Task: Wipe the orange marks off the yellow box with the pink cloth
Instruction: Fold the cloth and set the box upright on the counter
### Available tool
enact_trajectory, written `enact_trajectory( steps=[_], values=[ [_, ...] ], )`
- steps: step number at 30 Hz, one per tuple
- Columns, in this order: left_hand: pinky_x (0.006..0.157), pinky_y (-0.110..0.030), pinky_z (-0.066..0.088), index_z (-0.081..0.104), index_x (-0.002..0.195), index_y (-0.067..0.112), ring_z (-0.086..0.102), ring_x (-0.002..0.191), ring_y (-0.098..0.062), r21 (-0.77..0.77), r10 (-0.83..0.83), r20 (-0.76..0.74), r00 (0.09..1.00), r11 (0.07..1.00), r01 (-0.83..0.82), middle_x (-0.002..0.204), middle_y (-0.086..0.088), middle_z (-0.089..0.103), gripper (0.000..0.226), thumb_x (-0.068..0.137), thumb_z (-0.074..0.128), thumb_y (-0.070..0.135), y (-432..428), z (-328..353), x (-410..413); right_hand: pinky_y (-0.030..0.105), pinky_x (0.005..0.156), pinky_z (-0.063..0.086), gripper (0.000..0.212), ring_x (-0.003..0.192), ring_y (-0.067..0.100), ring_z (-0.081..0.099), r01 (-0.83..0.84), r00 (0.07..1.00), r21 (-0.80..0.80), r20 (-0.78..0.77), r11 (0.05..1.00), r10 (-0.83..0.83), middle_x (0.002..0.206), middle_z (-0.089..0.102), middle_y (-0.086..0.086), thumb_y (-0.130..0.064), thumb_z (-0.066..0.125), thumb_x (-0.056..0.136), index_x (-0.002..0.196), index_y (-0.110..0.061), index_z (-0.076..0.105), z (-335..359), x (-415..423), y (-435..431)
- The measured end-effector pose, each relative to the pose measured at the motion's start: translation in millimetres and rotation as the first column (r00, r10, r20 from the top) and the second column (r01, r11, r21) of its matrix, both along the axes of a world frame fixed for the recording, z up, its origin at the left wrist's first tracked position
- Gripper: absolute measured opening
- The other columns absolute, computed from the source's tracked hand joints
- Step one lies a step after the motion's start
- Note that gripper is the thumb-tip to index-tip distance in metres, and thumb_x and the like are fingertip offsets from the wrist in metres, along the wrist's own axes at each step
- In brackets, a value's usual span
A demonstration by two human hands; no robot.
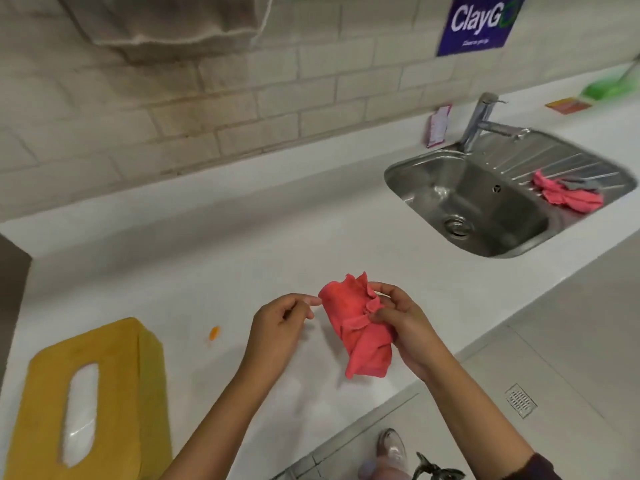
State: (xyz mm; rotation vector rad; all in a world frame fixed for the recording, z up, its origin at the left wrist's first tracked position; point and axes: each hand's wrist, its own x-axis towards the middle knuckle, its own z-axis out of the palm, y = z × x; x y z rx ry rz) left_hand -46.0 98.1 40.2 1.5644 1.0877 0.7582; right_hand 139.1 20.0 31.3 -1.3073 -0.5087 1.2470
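Pink cloth (356, 329) gripped in right hand (412, 332), left hand (273, 329) curled beside it, pinch unclear

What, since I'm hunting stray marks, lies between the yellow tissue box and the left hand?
One orange mark on the counter, between yellow tissue box and left hand; otherwise bare, per the head view. The right hand grips the pink cloth.

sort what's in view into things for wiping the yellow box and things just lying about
For the job: crumpled pink cloth, gripped by the right hand; yellow rectangular box with an oval slot.
Lying about: stainless steel sink; second pink cloth lying on that sink; chrome tap; purple wall sign.
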Motion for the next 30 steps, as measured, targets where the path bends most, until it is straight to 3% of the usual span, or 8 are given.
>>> enact_trajectory(
  steps=[5, 10, 15, 18, 21, 23, 26, 30],
  values=[
    [0.058, -0.005, 0.041, 0.071, 0.072, 0.040, 0.055, 0.059, 0.005, -0.006, -0.078, -0.014, 0.997, 0.997, 0.078, 0.067, 0.013, 0.065, 0.040, 0.090, 0.049, 0.011, -5.0, -5.6, 81.7, 0.030, 0.073, 0.048, 0.040, 0.085, 0.021, 0.060, 0.137, 0.990, -0.028, 0.040, 0.990, -0.136, 0.095, 0.065, 0.009, 0.014, 0.048, 0.082, 0.112, -0.010, 0.058, -5.7, 78.0, -20.7],
    [0.058, -0.003, 0.041, 0.071, 0.075, 0.039, 0.056, 0.061, 0.006, -0.026, -0.097, -0.027, 0.995, 0.995, 0.096, 0.071, 0.010, 0.065, 0.036, 0.091, 0.049, 0.015, -16.4, -14.8, 162.4, 0.030, 0.068, 0.049, 0.038, 0.083, 0.021, 0.063, 0.176, 0.975, -0.046, 0.146, 0.983, -0.168, 0.097, 0.067, 0.008, 0.012, 0.051, 0.081, 0.106, -0.016, 0.060, -13.6, 167.5, -31.3],
    [0.059, -0.003, 0.042, 0.070, 0.075, 0.039, 0.057, 0.063, 0.006, -0.046, -0.087, -0.041, 0.995, 0.995, 0.085, 0.073, 0.009, 0.065, 0.037, 0.091, 0.049, 0.015, -22.9, -25.4, 230.7, 0.032, 0.072, 0.049, 0.034, 0.082, 0.022, 0.062, 0.149, 0.959, -0.087, 0.255, 0.985, -0.122, 0.099, 0.067, 0.009, 0.008, 0.051, 0.082, 0.103, -0.018, 0.060, -28.1, 253.0, -18.6],
    [0.059, -0.006, 0.043, 0.071, 0.075, 0.039, 0.055, 0.060, 0.006, -0.060, -0.057, -0.047, 0.997, 0.997, 0.054, 0.073, 0.009, 0.065, 0.038, 0.091, 0.048, 0.012, -21.5, -31.1, 253.9, 0.026, 0.070, 0.048, 0.033, 0.075, 0.015, 0.061, 0.097, 0.959, -0.104, 0.277, 0.990, -0.065, 0.097, 0.066, 0.005, 0.008, 0.051, 0.083, 0.101, -0.020, 0.059, -38.4, 278.6, 3.6],
    [0.054, -0.005, 0.041, 0.071, 0.074, 0.037, 0.054, 0.057, 0.006, -0.071, -0.020, -0.058, 0.998, 0.997, 0.016, 0.070, 0.011, 0.065, 0.038, 0.090, 0.048, 0.011, -17.0, -34.3, 266.1, 0.026, 0.071, 0.048, 0.032, 0.074, 0.013, 0.061, 0.008, 0.944, -0.162, 0.325, 0.987, 0.046, 0.095, 0.066, 0.004, 0.003, 0.051, 0.083, 0.109, -0.015, 0.058, -52.9, 284.3, 28.8],
    [0.053, -0.005, 0.040, 0.071, 0.073, 0.037, 0.053, 0.056, 0.006, -0.077, 0.001, -0.064, 0.998, 0.997, -0.006, 0.067, 0.012, 0.065, 0.039, 0.089, 0.048, 0.010, -13.6, -36.7, 271.8, 0.025, 0.074, 0.047, 0.031, 0.082, 0.014, 0.060, -0.043, 0.851, -0.226, 0.501, 0.973, 0.154, 0.102, 0.066, 0.003, -0.005, 0.053, 0.084, 0.113, -0.015, 0.057, -62.2, 284.6, 42.1],
    [0.052, -0.005, 0.038, 0.071, 0.073, 0.038, 0.052, 0.054, 0.006, -0.087, 0.011, -0.078, 0.997, 0.996, -0.018, 0.069, 0.011, 0.065, 0.038, 0.089, 0.048, 0.011, -9.5, -40.9, 276.7, 0.031, 0.086, 0.045, 0.034, 0.103, 0.021, 0.055, -0.058, 0.546, -0.352, 0.773, 0.934, 0.324, 0.114, 0.064, -0.003, -0.013, 0.051, 0.083, 0.115, -0.022, 0.058, -70.0, 284.0, 50.7],
    [0.051, -0.003, 0.038, 0.070, 0.074, 0.038, 0.054, 0.057, 0.006, -0.084, 0.024, -0.099, 0.995, 0.996, -0.033, 0.071, 0.011, 0.065, 0.038, 0.090, 0.047, 0.013, -2.2, -41.8, 275.3, 0.041, 0.094, 0.033, 0.055, 0.113, 0.030, 0.041, -0.020, 0.226, -0.467, 0.859, 0.884, 0.459, 0.130, 0.051, -0.001, -0.014, 0.056, 0.075, 0.128, -0.025, 0.049, -65.7, 273.5, 53.5]
  ],
)
